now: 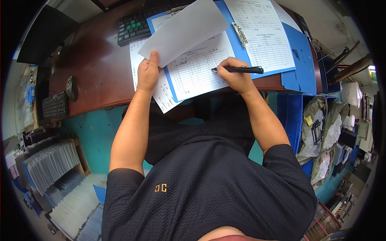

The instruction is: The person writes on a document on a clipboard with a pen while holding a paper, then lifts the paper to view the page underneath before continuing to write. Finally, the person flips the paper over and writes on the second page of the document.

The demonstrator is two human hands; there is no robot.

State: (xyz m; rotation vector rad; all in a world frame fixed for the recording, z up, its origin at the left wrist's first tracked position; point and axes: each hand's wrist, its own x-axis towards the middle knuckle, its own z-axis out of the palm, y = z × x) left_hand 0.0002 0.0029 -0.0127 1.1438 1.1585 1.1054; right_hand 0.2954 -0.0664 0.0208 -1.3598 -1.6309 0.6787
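Note:
My right hand (pixel 236 76) grips a black pen (pixel 251 70), its tip at a printed form (pixel 201 82) with a table and some handwriting. That form lies on a blue clipboard (pixel 173 89) at the desk's near edge. With thumb and fingers my left hand (pixel 148 73) pinches a lifted white sheet (pixel 189 30), folded back over the upper part of the form. The clipboard's metal clip (pixel 177 9) shows at the top, partly behind that sheet. Under the left hand, a loose handwritten paper (pixel 165 98) sticks out beneath the clipboard.
On the right lies a second blue clipboard with printed forms (pixel 265 48) under a metal clip (pixel 240 35). A black keyboard (pixel 132 29) sits behind the papers; another keyboard (pixel 55 105) and a mouse (pixel 71 88) are at the left of the brown desk (pixel 92 60). Blue crates (pixel 290 116) stand right.

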